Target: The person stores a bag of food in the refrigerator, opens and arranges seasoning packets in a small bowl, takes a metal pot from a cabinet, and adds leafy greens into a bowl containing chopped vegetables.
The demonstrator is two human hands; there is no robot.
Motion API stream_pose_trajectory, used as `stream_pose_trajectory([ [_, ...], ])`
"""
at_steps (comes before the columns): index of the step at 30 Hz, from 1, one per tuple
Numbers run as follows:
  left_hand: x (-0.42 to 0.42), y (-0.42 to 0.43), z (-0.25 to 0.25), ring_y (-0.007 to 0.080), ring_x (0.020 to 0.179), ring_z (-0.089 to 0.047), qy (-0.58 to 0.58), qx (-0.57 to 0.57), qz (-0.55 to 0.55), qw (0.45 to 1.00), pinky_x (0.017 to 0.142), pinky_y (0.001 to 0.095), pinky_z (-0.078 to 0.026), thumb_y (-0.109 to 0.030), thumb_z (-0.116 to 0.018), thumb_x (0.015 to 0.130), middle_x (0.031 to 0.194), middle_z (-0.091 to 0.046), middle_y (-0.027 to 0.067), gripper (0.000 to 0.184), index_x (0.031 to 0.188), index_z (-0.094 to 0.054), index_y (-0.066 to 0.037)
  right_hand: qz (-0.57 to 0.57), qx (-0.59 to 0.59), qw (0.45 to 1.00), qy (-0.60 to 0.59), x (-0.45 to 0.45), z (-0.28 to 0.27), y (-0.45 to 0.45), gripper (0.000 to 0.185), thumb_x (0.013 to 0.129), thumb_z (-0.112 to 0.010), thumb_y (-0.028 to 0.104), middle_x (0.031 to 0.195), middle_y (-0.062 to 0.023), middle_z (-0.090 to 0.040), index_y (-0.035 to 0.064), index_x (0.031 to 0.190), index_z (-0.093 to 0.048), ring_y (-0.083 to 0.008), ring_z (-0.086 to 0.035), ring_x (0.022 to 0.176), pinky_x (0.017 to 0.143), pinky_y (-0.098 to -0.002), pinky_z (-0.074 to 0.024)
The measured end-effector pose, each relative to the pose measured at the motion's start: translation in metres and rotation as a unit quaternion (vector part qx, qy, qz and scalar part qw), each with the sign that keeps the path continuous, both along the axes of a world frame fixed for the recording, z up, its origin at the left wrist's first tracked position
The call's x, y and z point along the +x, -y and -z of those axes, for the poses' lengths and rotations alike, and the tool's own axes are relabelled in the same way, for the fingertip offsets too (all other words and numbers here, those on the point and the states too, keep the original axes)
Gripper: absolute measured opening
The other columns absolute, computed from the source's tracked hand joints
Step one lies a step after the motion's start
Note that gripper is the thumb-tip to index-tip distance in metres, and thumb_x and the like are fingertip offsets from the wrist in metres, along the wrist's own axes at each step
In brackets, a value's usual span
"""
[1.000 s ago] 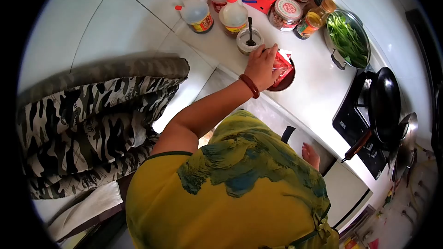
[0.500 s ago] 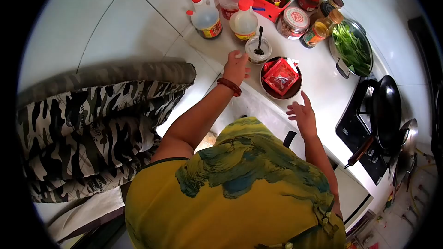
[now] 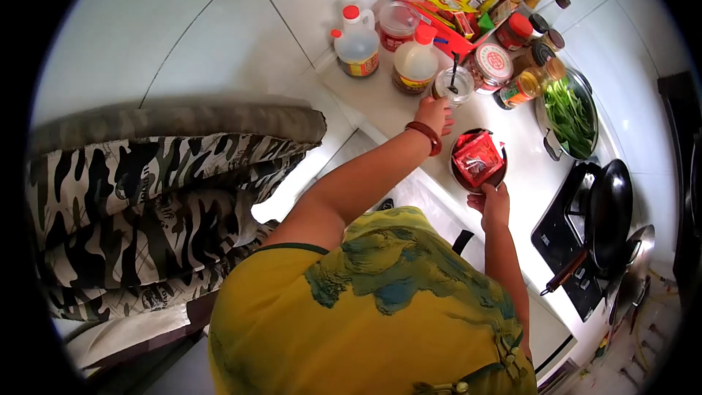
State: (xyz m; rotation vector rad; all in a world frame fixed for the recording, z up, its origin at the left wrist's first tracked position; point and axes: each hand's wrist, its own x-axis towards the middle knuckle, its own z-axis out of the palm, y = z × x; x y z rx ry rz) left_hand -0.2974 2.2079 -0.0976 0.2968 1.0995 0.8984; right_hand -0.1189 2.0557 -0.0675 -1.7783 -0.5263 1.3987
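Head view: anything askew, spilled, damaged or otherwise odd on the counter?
No spill or damage visible on the white counter. One oddity: shiny red plastic packaging sits inside the round dark-lined bowl, where loose contents would seem more usual. The black wok looks tilted, though lens distortion could explain that.

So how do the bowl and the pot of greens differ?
Contents: the bowl holds red packets, the pot leafy greens. Size: the pot looks bigger than the bowl. Contact: the right hand touches the bowl; neither touches the pot. Both are uncovered.
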Motion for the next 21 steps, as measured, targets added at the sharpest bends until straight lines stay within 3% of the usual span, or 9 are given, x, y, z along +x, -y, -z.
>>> stream_pose_trajectory([
  [3, 0.01, -0.012, 0.005, 0.031, 0.107, -0.052, 0.043, 0.045, -0.046, 0.997, 0.078, 0.044, -0.046, -0.023, -0.055, 0.083, 0.126, -0.045, 0.0094, 0.045, 0.124, -0.038, -0.014, -0.003, 0.008, 1.0, -0.009, 0.003, 0.001, -0.002, 0.027, 0.084, -0.048, 0.009, 0.081, -0.0169, -0.062, -0.0006, 0.109, -0.043, -0.0233, -0.064, 0.057, 0.049, -0.0321, -0.0562],
  [7, 0.01, -0.019, 0.013, 0.0282, 0.105, -0.053, 0.045, 0.075, -0.061, 0.994, 0.076, 0.0419, -0.047, -0.015, -0.056, 0.081, 0.118, -0.047, 0.0093, 0.051, 0.127, -0.037, -0.013, -0.011, 0.008, 1.0, -0.016, 0.0, 0.0, -0.005, 0.025, 0.087, -0.048, 0.012, 0.083, -0.0162, -0.061, 0.0005, 0.11, -0.042, -0.0227, -0.063, 0.059, 0.052, -0.0318, -0.0564],
  [11, -0.015, 0.005, 0.029, 0.0273, 0.096, -0.057, 0.051, 0.046, 0.0, 0.998, 0.073, 0.039, -0.05, -0.014, -0.059, 0.081, 0.109, -0.052, 0.0108, 0.05, 0.125, -0.036, -0.006, -0.032, 0.03, 0.998, -0.047, -0.005, 0.006, -0.014, 0.026, 0.09, -0.049, 0.015, 0.084, -0.0153, -0.061, 0.0016, 0.111, -0.042, -0.0222, -0.063, 0.061, 0.054, -0.0317, -0.0557],
  [15, -0.039, 0.017, 0.018, 0.0282, 0.097, -0.057, 0.085, 0.029, -0.107, 0.99, 0.078, 0.0413, -0.05, -0.014, -0.058, 0.083, 0.109, -0.053, 0.0108, 0.039, 0.117, -0.043, -0.003, -0.053, 0.056, 0.995, -0.067, -0.02, 0.009, -0.035, 0.027, 0.091, -0.05, 0.018, 0.086, -0.0147, -0.061, 0.0024, 0.111, -0.042, -0.0214, -0.062, 0.064, 0.056, -0.0319, -0.055],
  [21, -0.054, 0.001, 0.015, 0.0289, 0.103, -0.054, 0.192, 0.015, -0.134, 0.972, 0.087, 0.0412, -0.048, -0.014, -0.056, 0.085, 0.112, -0.052, 0.0129, 0.037, 0.116, -0.045, 0.001, -0.092, 0.039, 0.993, -0.06, -0.04, 0.005, -0.066, 0.027, 0.091, -0.05, 0.02, 0.089, -0.0137, -0.061, 0.0043, 0.111, -0.043, -0.0202, -0.062, 0.066, 0.057, -0.0315, -0.0547],
])
